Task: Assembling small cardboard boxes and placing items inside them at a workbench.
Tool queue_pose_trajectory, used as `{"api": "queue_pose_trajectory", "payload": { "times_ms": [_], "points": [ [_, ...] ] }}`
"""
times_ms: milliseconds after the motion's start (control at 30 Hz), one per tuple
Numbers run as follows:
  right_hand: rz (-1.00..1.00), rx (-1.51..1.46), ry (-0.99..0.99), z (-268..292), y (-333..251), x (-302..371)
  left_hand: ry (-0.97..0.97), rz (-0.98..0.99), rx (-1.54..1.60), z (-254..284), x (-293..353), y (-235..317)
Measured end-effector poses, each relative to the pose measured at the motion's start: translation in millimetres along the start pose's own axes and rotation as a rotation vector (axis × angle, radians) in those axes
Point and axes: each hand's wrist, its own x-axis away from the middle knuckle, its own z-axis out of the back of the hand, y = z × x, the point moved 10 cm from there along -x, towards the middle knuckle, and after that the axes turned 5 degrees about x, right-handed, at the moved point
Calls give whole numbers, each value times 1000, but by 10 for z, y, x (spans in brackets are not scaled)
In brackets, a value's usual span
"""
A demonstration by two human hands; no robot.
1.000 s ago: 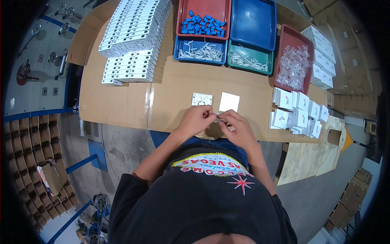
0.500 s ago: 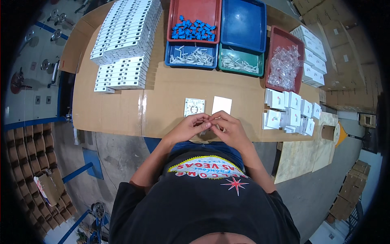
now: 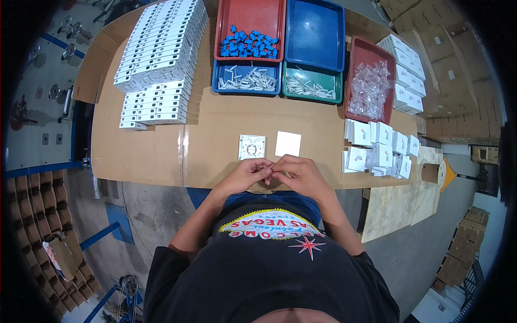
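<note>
My left hand (image 3: pixel 249 175) and my right hand (image 3: pixel 300 175) meet at the front edge of the cardboard-covered table. Both are closed, thumbs and fingertips pinched together. Whatever sits between the fingertips is hidden or too small to name. Just beyond the left hand lies a square white frame plate (image 3: pixel 245 152) with holes and a round pattern in its middle. To its right, beyond the right hand, a plain white square plate (image 3: pixel 288 144) lies flat. The two plates are apart, and neither hand grips them.
Stacked white boxes (image 3: pixel 153 51) stand at the left. Trays at the back hold blue connectors (image 3: pixel 249 44), pale slim pieces (image 3: pixel 249 79) in blue and green trays, and clear plastic bags (image 3: pixel 369 89). An upper blue tray (image 3: pixel 315 35) adjoins them. White packets (image 3: pixel 382 153) sit at the right.
The view has shifted slightly, so the table's contents sit a little further left and lower. My hands stay pinched together, with small finger movements.
</note>
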Motion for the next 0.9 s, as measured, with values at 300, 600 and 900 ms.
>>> {"api": "queue_pose_trajectory", "payload": {
  "times_ms": [300,600,900],
  "points": [
    [1,-70,11,31,-11,-56,41,-15,-8,56,31,-32],
    [70,-36,11,73,-30,-142,83,-21,59,120,75,50],
    [-90,-40,194,433,719,-543,233,-82,49,340,107,-68]
  ]
}}
